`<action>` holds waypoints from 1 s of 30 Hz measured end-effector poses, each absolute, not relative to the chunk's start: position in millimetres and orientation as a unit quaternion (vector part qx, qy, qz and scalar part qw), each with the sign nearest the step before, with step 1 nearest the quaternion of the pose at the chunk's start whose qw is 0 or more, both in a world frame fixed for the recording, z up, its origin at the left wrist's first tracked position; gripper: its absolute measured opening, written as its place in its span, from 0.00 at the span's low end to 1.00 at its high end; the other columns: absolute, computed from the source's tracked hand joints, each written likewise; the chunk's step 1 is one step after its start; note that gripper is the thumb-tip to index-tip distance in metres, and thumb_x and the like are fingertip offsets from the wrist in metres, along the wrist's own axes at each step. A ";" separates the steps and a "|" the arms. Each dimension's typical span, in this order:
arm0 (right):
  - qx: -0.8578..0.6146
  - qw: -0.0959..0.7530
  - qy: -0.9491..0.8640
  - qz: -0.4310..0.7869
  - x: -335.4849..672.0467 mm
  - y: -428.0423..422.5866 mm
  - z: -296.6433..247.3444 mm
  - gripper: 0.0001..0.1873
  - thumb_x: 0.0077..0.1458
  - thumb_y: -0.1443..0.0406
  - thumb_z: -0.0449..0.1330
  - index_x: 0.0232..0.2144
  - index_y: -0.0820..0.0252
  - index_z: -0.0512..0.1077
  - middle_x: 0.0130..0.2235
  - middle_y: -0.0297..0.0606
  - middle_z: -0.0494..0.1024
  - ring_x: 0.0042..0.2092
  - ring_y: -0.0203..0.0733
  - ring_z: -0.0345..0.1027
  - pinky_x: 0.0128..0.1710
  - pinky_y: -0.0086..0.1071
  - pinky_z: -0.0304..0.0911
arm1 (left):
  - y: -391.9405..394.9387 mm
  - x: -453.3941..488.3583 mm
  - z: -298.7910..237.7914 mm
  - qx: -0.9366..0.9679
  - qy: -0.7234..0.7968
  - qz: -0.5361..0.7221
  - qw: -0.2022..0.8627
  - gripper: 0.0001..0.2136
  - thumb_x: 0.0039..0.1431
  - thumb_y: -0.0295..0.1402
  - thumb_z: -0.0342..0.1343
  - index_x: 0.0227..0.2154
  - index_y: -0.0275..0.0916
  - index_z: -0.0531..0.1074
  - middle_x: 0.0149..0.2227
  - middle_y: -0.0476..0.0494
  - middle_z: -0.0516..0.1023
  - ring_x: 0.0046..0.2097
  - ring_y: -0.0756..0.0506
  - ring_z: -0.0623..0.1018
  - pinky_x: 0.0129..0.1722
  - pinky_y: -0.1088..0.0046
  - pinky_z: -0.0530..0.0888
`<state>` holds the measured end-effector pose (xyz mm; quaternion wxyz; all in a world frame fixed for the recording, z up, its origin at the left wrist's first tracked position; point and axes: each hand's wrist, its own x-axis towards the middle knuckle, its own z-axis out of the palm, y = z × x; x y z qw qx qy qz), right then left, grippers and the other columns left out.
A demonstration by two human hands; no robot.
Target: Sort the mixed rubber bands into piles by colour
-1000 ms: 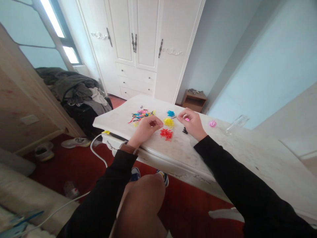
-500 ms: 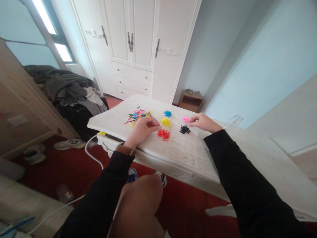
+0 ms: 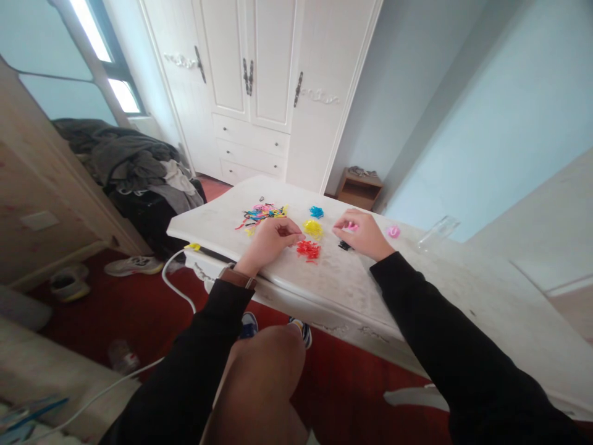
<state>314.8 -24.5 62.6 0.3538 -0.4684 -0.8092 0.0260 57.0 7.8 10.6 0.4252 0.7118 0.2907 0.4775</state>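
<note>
My left hand (image 3: 272,241) is closed in a pinch beside the red pile of small rubber bands (image 3: 308,250); whatever its fingertips hold is too small to make out. The mixed-colour heap of bands (image 3: 263,214) lies just behind that hand. My right hand (image 3: 365,233) hovers with thumb and forefinger together, contents not visible. It partly covers the black bands (image 3: 343,245) and the pink bands (image 3: 353,227). Between the hands sit the yellow pile (image 3: 313,229) and, farther back, the blue pile (image 3: 317,212).
The white table (image 3: 324,281) carries a pink item (image 3: 393,232) and a clear plastic container (image 3: 438,233) on the right. A white cable (image 3: 178,290) hangs off its left side. Behind stand a white wardrobe (image 3: 273,68) and a small wooden stand (image 3: 359,188).
My right hand has moved left from beside the black pile to over it, uncovering the pink item on the right. My left hand stays pinched in nearly the same place.
</note>
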 end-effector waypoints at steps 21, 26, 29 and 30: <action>-0.420 0.407 -0.808 0.073 257.7 -36.6 36.5 0.07 0.56 0.71 0.63 0.27 0.57 0.77 0.31 0.35 0.78 0.36 0.41 0.70 0.40 0.36 0.64 | 8.1 57.8 9.1 0.693 0.262 0.504 0.444 0.10 0.48 0.33 0.69 0.32 0.35 0.78 0.33 0.44 0.82 0.31 0.49 0.78 0.33 0.74 0.74; -0.444 0.445 -0.775 0.056 263.5 -35.2 38.4 0.07 0.55 0.70 0.62 0.27 0.56 0.76 0.29 0.34 0.75 0.34 0.40 0.68 0.37 0.35 0.63 | 4.1 57.9 12.2 0.710 0.278 0.495 0.417 0.07 0.51 0.29 0.63 0.34 0.36 0.77 0.40 0.43 0.82 0.33 0.50 0.79 0.36 0.73 0.75; -0.445 0.443 -0.776 0.056 263.9 -35.5 38.5 0.07 0.55 0.70 0.62 0.26 0.56 0.76 0.29 0.33 0.75 0.34 0.40 0.68 0.37 0.35 0.63 | 3.9 58.0 11.4 0.721 0.291 0.482 0.404 0.06 0.52 0.29 0.63 0.34 0.36 0.77 0.37 0.44 0.82 0.31 0.50 0.78 0.34 0.73 0.74; -0.444 0.441 -0.778 0.058 263.6 -35.8 38.4 0.07 0.55 0.70 0.62 0.26 0.56 0.76 0.28 0.33 0.75 0.34 0.40 0.68 0.37 0.35 0.63 | 4.3 58.0 10.7 0.722 0.293 0.482 0.401 0.06 0.53 0.31 0.64 0.34 0.36 0.77 0.37 0.44 0.82 0.31 0.50 0.77 0.33 0.73 0.74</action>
